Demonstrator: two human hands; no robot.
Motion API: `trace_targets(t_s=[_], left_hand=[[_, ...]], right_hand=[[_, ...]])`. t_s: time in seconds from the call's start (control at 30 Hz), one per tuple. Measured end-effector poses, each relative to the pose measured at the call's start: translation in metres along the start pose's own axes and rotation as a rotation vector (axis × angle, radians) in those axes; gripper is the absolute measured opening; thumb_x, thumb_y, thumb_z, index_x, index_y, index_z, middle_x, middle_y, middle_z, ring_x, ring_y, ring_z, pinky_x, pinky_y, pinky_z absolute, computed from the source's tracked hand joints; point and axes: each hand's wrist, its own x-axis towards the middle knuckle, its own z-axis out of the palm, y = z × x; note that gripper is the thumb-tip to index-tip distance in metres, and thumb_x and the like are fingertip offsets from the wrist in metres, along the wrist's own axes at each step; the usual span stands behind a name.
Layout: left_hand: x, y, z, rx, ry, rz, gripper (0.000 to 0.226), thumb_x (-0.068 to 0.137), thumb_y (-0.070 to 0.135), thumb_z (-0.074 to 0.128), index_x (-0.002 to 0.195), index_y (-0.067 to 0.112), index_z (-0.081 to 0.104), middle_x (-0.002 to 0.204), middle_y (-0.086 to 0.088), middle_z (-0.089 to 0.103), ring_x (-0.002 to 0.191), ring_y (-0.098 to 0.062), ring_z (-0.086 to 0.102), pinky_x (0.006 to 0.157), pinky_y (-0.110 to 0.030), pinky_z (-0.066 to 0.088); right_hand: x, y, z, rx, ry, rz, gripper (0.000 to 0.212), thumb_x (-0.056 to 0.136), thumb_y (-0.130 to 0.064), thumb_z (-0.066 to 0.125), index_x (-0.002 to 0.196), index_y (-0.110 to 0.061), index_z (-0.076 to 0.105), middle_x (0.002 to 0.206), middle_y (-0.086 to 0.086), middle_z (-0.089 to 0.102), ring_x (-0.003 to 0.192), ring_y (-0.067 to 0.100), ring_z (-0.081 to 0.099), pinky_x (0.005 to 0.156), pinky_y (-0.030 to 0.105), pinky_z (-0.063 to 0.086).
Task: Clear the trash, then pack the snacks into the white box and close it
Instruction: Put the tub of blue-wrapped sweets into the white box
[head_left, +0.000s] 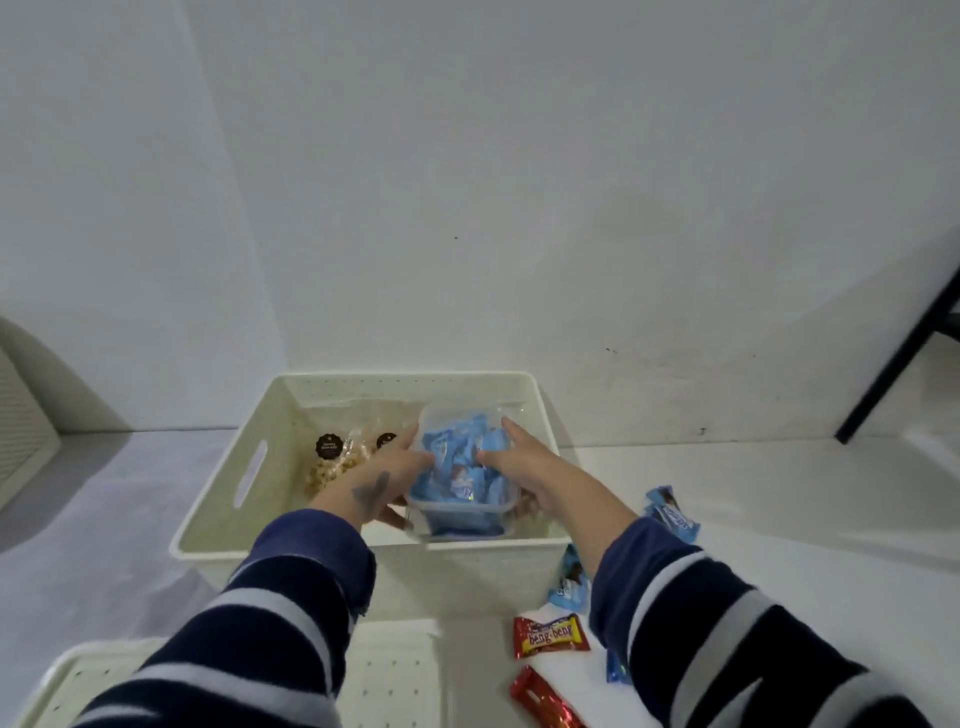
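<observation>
**Clear tub of blue snacks held inside the white box**

The left hand (387, 480) and right hand (524, 467) grip opposite sides of a clear plastic tub (462, 512) filled with blue-wrapped snacks, inside the white box (249, 519), beside bagged snacks (332, 467). The perforated lid (395, 675) lies nearer the camera. Red Beng-Beng bars (550, 635) and blue packets (670, 514) lie on the bench (779, 519).
</observation>
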Motion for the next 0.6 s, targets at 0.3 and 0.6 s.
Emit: trace_targets(t_s=[0.3,0.6], left_hand=[[0.033,-0.027,0.015,0.143,-0.181,-0.117,0.067,0.094,0.005,0.051,0.148,0.028,0.018,0.141,-0.013,0.042,0.121,-0.031,0.048,0.082,-0.040,0.051],[0.048,-0.029,0.027,0.287,-0.151,-0.100,0.074,0.086,-0.001,0.057,0.146,0.024,0.020,0.138,-0.012,0.042,0.119,-0.027,0.046,0.089,-0.034,0.048]], right_hand=[[0.020,0.030,0.018,-0.378,-0.022,0.030,0.075,0.092,-0.016,0.058,0.152,-0.024,0.013,0.149,0.007,0.036,0.129,0.026,0.044,0.093,0.025,0.039],[0.004,0.031,-0.021,-1.123,0.372,-0.367,0.055,0.099,-0.029,0.040,0.150,-0.020,0.023,0.161,0.009,0.004,0.149,0.024,-0.001,0.121,0.044,0.006]])
